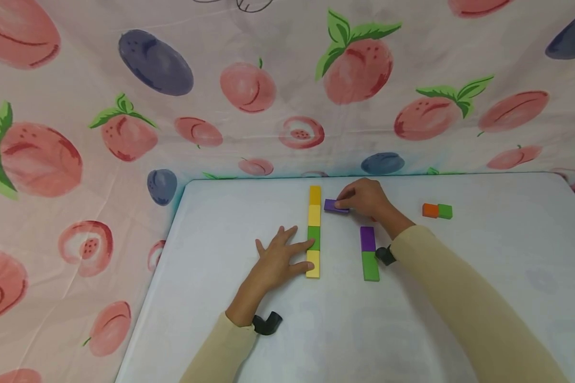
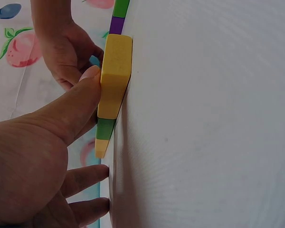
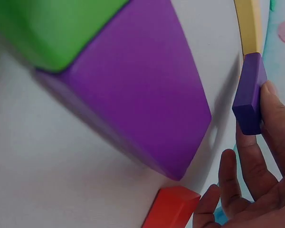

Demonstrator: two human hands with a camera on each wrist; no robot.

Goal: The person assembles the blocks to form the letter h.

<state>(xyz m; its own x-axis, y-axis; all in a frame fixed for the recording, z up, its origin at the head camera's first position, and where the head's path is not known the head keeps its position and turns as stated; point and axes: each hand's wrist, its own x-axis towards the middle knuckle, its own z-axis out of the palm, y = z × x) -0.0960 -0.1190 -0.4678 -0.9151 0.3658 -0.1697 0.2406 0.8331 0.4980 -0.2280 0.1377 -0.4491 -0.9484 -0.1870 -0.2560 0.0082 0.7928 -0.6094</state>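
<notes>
A column of blocks stands left of centre on the white table: two yellow blocks (image 1: 314, 215) at the far end, a green block (image 1: 313, 234), and a yellow block (image 1: 314, 271) nearest me. My left hand (image 1: 277, 261), fingers spread, touches this column, with the thumb at the near yellow block and a finger over the green one. Between thumb and fingers, my right hand (image 1: 364, 198) pinches a purple block (image 1: 330, 206) beside the column's far end. In the right wrist view that purple block (image 3: 248, 95) overlaps a yellow block (image 3: 249, 23).
A second purple block (image 1: 367, 239) and a green block (image 1: 371, 266) lie end to end below my right hand. A red block (image 3: 171, 209) sits near its fingers. Farther right, an orange block (image 1: 430, 210) adjoins a green block (image 1: 445, 211). Fruit-printed cloth (image 1: 249, 143) borders the table.
</notes>
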